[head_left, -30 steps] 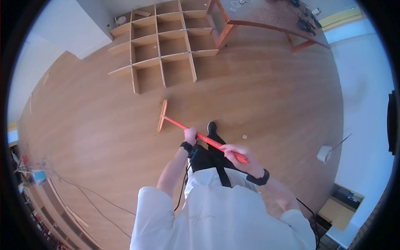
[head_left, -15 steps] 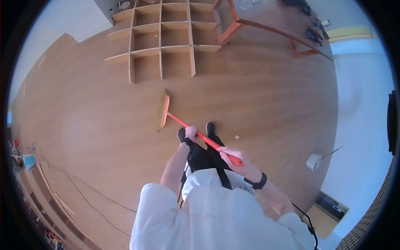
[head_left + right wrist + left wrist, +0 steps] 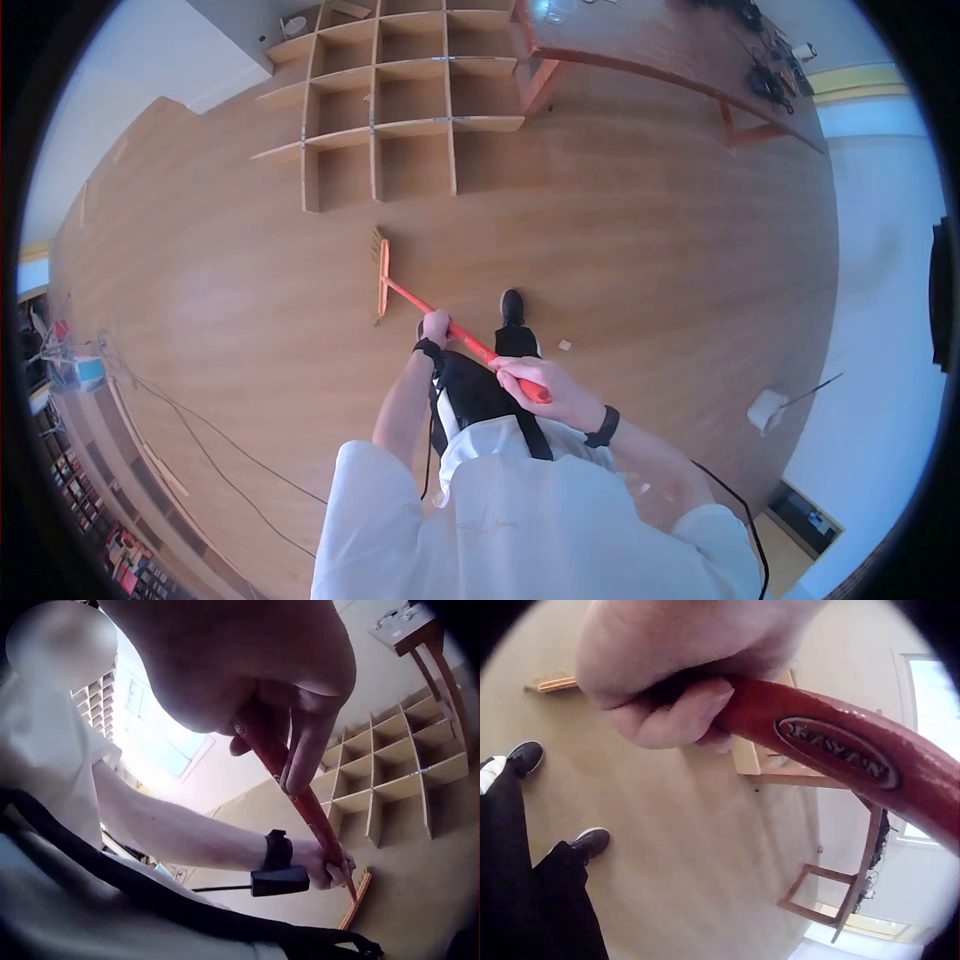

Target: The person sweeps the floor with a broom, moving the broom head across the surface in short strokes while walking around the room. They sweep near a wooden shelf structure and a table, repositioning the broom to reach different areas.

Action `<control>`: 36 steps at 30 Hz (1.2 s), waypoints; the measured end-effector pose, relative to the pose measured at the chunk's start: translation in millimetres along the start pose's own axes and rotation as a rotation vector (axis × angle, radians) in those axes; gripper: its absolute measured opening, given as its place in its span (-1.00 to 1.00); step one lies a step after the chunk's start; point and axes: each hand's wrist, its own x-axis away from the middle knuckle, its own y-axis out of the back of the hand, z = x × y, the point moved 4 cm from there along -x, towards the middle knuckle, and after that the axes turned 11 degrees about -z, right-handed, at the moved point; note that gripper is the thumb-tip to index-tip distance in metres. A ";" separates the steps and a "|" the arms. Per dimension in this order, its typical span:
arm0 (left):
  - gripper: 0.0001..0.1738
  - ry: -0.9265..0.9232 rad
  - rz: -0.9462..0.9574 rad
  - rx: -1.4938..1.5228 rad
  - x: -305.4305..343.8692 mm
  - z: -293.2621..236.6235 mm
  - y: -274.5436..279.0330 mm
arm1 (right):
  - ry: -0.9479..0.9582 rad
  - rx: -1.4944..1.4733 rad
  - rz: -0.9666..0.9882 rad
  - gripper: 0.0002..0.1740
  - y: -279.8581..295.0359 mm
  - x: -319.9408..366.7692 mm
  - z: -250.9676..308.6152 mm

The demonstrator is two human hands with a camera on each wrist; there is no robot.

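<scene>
An orange-red broom (image 3: 468,342) slants across the front of the person's body, its narrow head (image 3: 384,280) low over the wooden floor with tan bristles at the far side. My left hand (image 3: 436,326) grips the handle lower down, fingers curled round it. Higher up, my right hand (image 3: 552,390) holds the handle near its end, which pokes out past the palm. In the left wrist view, raised lettering shows on the red handle (image 3: 832,742) beside the curled left fingers (image 3: 675,716). The right wrist view shows the right fingers (image 3: 304,754) along the shaft.
A wooden grid shelf (image 3: 375,130) lies on the floor ahead. To its right stands a reddish table (image 3: 640,55) with cables. A white scrap (image 3: 565,345) is right of the feet. Cords (image 3: 200,440) trail at left; a white dustpan-like item (image 3: 768,410) is by the right wall.
The broom head swung a little right, then back left. Both hands have shifted left across the body with the handle, and the feet have stepped.
</scene>
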 end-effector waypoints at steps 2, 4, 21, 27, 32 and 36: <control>-0.89 0.011 0.010 -0.125 1.2 2.3 -23.6 | -0.046 0.004 0.019 -0.81 28.3 -1.1 -21.9; -0.89 -0.006 0.006 -0.079 9.2 7.1 -52.0 | -0.069 0.002 -0.010 -0.83 47.5 -0.2 -34.8; -0.84 -0.031 0.039 0.119 109.6 19.7 -165.2 | 0.058 0.166 0.023 -0.89 159.7 27.6 -27.8; -0.86 -0.028 -0.009 0.109 113.3 16.5 -167.0 | 0.170 0.153 -0.039 -0.91 161.9 29.4 -36.8; -0.88 0.009 -0.063 0.081 121.4 12.1 -174.2 | 0.074 0.076 -0.091 -0.93 171.8 29.6 -43.3; -0.84 -0.038 -0.083 0.173 116.3 13.2 -166.1 | 0.051 0.062 -0.086 -0.90 173.0 28.1 -51.5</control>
